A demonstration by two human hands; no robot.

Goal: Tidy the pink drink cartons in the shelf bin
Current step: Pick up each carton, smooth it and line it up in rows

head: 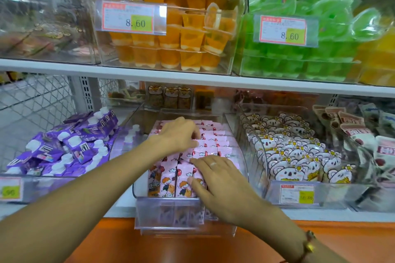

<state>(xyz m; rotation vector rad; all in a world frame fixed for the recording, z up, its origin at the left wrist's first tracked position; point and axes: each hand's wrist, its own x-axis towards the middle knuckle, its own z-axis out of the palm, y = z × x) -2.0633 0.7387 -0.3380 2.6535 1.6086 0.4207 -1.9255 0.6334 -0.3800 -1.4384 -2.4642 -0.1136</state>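
Pink drink cartons (213, 143) with a cartoon child and red balloons stand in rows inside a clear shelf bin (240, 156) on the lower shelf. My left hand (181, 134) reaches into the middle rows, its fingers bent down onto the carton tops. My right hand (222, 183) lies over the front right cartons, fingers stretched flat across their tops and thumb against a carton's face. The front row cartons (168, 179) stand upright and face me. Both hands hide several cartons.
A bin of purple pouches (64, 147) with white caps sits to the left. A bin of koala-shaped packs (295, 156) sits to the right. Above are bins of orange jelly cups (181, 45) and green jelly cups (299, 60). An orange ledge (192, 245) runs below.
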